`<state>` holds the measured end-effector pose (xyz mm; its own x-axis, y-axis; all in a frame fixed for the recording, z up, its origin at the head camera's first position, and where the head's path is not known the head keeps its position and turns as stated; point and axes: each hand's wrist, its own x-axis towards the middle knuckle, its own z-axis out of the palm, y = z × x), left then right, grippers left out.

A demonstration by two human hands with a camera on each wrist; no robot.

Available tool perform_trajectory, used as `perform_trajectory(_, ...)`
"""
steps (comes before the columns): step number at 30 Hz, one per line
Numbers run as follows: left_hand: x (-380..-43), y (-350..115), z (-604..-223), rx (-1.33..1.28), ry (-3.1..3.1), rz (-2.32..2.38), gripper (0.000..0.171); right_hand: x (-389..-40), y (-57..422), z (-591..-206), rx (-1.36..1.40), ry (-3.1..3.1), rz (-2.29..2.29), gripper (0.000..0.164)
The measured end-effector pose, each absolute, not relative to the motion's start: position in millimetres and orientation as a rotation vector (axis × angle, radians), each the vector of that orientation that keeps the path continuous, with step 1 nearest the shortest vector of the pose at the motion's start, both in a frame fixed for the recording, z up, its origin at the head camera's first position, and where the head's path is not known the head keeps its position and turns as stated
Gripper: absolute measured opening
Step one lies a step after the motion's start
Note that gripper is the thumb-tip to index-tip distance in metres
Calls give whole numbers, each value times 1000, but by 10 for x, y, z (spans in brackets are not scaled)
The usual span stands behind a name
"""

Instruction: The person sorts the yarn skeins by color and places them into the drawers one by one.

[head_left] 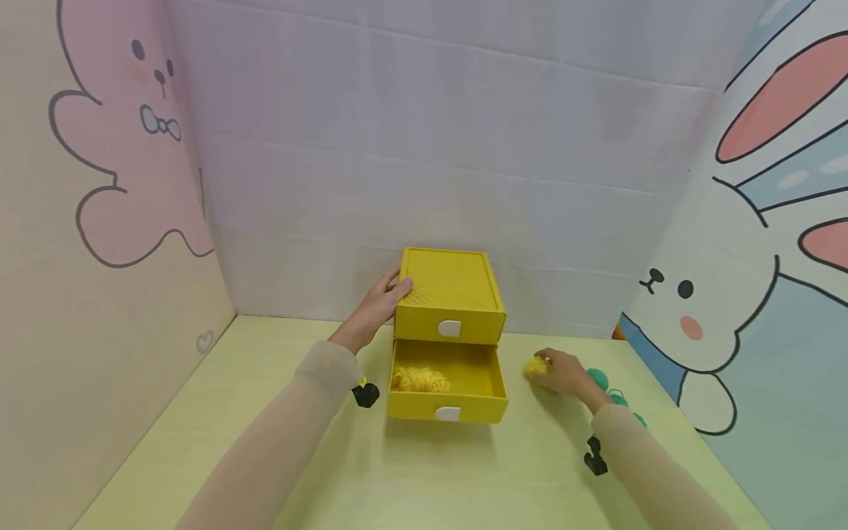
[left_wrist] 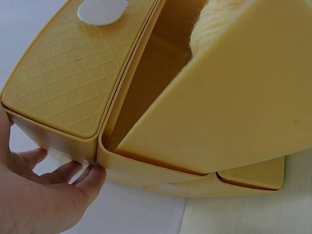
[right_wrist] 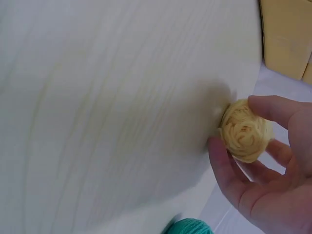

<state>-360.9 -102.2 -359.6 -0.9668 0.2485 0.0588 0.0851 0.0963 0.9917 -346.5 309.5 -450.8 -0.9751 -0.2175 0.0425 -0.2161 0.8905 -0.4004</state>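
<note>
A yellow two-drawer cabinet (head_left: pixel 452 280) stands against the back of the table, its lower drawer (head_left: pixel 411 406) pulled out. Inside that drawer lies a yellow yarn skein (head_left: pixel 421 380), partly visible behind the drawer front in the left wrist view. My left hand (head_left: pixel 377 305) holds the cabinet's upper left edge, thumb on top and fingers bent against the side (left_wrist: pixel 70 117). Right of the cabinet, my right hand (head_left: pixel 563 372) grips a small yellow yarn ball (right_wrist: pixel 245 130) between thumb and fingers, close over the tabletop.
Several green yarn balls (head_left: pixel 598 378) lie beside and behind my right forearm; one green ball (right_wrist: pixel 190 227) shows at the bottom of the right wrist view. White cloth (head_left: pixel 450 147) hangs behind the table (head_left: pixel 278 353), and printed panels (head_left: pixel 782 353) flank it.
</note>
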Motion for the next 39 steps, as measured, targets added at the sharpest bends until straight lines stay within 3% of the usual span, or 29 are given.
perform_trajectory(17,-3611,-1011,-3587,347,2227,1998,70,-3351,3090,-4417,-841,2782,-654,49)
perform_trajectory(39,-3623,-1013,-3588,323,2232,2002,70,-2854,2442,-3247,-1145,2672,-625,47)
